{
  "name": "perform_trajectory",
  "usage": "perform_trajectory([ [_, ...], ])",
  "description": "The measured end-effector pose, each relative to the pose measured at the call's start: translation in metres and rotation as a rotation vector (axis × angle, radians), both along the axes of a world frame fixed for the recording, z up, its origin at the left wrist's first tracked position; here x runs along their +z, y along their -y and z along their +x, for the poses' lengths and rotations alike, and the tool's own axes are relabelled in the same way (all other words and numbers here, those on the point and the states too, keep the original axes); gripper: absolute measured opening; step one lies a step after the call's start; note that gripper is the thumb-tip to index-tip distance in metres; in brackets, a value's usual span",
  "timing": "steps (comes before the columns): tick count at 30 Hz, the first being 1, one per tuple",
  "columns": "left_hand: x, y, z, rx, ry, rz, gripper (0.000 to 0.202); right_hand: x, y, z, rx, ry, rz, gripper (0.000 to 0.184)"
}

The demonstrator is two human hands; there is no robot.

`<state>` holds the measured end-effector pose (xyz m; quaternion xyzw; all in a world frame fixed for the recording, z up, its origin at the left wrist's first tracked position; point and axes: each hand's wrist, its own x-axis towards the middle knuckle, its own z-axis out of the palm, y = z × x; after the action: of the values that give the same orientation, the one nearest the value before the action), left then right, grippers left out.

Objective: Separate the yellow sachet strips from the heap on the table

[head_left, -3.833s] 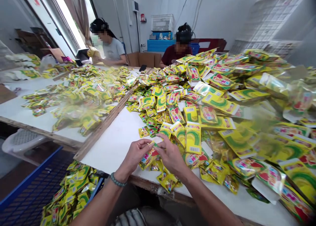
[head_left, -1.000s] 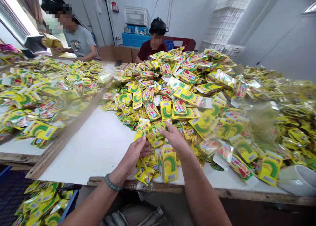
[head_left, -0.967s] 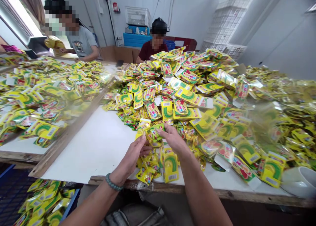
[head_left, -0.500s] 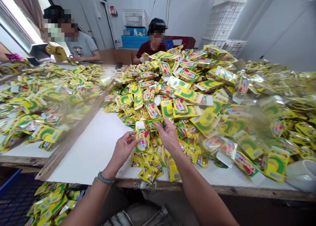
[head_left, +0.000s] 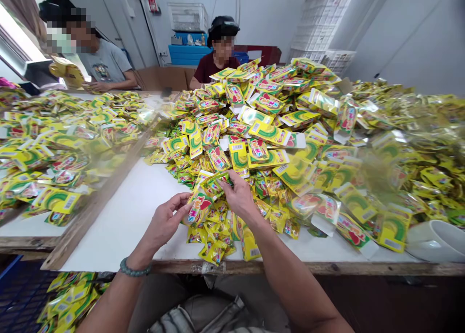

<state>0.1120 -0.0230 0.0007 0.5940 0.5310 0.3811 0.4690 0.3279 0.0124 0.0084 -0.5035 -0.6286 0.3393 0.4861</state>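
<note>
Between the fingers of my left hand (head_left: 164, 222) is a small yellow carton (head_left: 198, 208) with red and green print, tilted with its white flap end up and to the right. My right hand (head_left: 240, 195) pinches a shiny green and yellow sachet (head_left: 214, 184). The sachet's left end is at the top of the carton; I cannot tell whether it is inside. Below my hands lie several loose sachets (head_left: 214, 250) and a yellow carton (head_left: 249, 241) near the table edge. A high heap of like cartons (head_left: 259, 150) rises just beyond my hands.
A wooden strip (head_left: 105, 197) divides the white table (head_left: 119, 221); more packets (head_left: 61, 153) lie left of it. A white mug-like container (head_left: 436, 241) stands at the right edge. Below left is a blue crate (head_left: 18, 294) with packets. Two people sit across the table.
My left hand has tilted the carton toward the right, and my right hand has brought the sachet to its top end. The whole view has shifted slightly.
</note>
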Motion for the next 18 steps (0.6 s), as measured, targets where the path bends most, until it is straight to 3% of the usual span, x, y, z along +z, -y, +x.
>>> perform_trajectory([
  [6,-0.006,0.0048,0.0045,0.013,0.13,-0.069,0.051,0.0018,0.0016,0.0064,0.05,0.196,-0.062,0.018],
  [12,-0.0027,0.0078,0.0045,0.075,0.103,-0.066,0.052,0.0044,0.0023,0.009,0.072,0.201,-0.066,0.02],
  [18,-0.0027,0.01,0.0062,0.018,0.067,-0.024,0.047,-0.0024,0.0022,0.0047,0.166,0.217,-0.063,0.018],
])
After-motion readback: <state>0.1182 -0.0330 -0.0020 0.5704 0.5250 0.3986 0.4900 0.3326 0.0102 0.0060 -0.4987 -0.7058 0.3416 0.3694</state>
